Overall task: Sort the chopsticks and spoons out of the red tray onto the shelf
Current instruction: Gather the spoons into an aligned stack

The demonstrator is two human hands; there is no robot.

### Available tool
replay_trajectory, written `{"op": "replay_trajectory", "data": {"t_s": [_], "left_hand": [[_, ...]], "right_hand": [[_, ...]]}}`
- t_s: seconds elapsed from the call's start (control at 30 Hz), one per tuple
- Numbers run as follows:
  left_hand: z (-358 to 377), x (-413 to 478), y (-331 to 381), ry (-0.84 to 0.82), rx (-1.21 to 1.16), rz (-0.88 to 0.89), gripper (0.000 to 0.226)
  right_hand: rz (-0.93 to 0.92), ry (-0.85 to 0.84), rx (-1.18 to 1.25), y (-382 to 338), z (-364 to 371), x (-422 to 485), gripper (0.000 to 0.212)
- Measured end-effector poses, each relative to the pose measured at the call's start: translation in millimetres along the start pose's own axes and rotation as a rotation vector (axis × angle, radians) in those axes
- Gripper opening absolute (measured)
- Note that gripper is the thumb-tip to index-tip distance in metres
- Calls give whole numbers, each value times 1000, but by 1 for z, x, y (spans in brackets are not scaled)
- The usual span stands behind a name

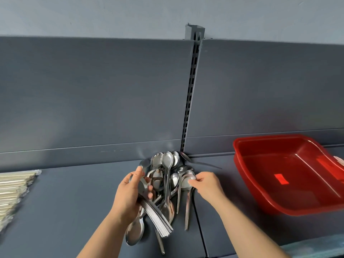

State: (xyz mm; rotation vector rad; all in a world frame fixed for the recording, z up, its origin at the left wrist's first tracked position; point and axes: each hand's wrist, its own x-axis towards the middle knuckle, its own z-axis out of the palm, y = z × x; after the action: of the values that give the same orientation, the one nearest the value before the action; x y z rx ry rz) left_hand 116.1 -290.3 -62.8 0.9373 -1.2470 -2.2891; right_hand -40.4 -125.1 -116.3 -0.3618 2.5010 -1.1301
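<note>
The left hand [130,196] grips a nested bundle of spoons [158,220]; the right hand [208,186] pinches one by its bowl. The stiff, slick steel likely slides, so the handles offer a surer hold.

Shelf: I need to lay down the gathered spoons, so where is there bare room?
The widest bare patch of shelf lies between the chopsticks at far left and the spoon pile. A narrower strip runs between the right hand, which pinches a spoon, and the red tray. The middle is crowded: the left hand grips a spoon stack there.
</note>
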Motion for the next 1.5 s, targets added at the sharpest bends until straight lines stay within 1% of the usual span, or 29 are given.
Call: {"op": "replay_trajectory", "data": {"t_s": [0.07, 0.13, 0.2, 0.27, 0.37, 0.43, 0.5, 0.63, 0.73, 0.87, 1.0, 1.07, 1.1, 1.13, 1.17, 1.23, 1.27, 1.33, 1.4, 1.43, 1.5], "left_hand": [[-1, 2, 0, -37, 21, -15, 24], [-1, 4, 1, -82, 29, -40, 24], [0, 5, 1, -144, 24, -65, 20], [5, 6, 1, -211, 32, -75, 20], [13, 8, -1, -249, 29, -78, 28], [20, 9, -1, -261, 37, -90, 30], [26, 9, -1, -280, 62, -100, 35], [29, 7, -2, -322, 69, -134, 45], [26, 4, -3, -356, 87, -130, 49], [19, -3, -1, -375, 69, -110, 44], [12, -6, -1, -351, 124, -89, 53], [6, -7, -4, -320, 182, -56, 41], [2, -7, -6, -302, 206, -42, 34], [-1, -7, -6, -282, 212, -35, 30], [-6, -8, -7, -262, 207, -39, 27], [-13, -11, -3, -228, 153, -67, 24], [-17, -11, -3, -215, 118, -85, 23], [-24, -12, -2, -197, 55, -106, 26], [-29, -12, -3, -186, -4, -117, 29], [-30, -12, -4, -184, -21, -126, 24], [-31, -13, -5, -196, -53, -155, 16]], "right_hand": [[8, 61, 37, -5, -5, 4, 28], [-26, 183, 72, -12, -23, 6, 23], [-128, 297, 119, -23, -48, 5, 17], [-238, 339, 198, -37, -69, 2, 10], [-321, 249, 269, -52, -82, -6, 11], [-334, 172, 230, -57, -79, -9, 13], [-313, 88, 214, -59, -68, -12, 13], [-249, -168, 370, -61, -39, -20, 14], [-206, -281, 421, -64, -22, -25, 13], [-155, -359, 451, -63, -4, -29, 17], [-146, -409, 444, -63, 11, -38, 16], [-118, -441, 478, -66, 15, -40, 16], [-92, -428, 512, -66, 15, -39, 16], [-69, -375, 517, -63, 14, -37, 15], [-56, -282, 467, -59, 11, -33, 14], [-32, -88, 246, -46, 7, -28, 15], [-9, -37, 131, -41, 6, -28, 22], [44, -37, -70, -37, 10, -33, 41], [62, -52, -197, -37, 18, -34, 50], [75, -62, -195, -36, 23, -32, 48], [125, -97, -91, -35, 29, -27, 33]]}}
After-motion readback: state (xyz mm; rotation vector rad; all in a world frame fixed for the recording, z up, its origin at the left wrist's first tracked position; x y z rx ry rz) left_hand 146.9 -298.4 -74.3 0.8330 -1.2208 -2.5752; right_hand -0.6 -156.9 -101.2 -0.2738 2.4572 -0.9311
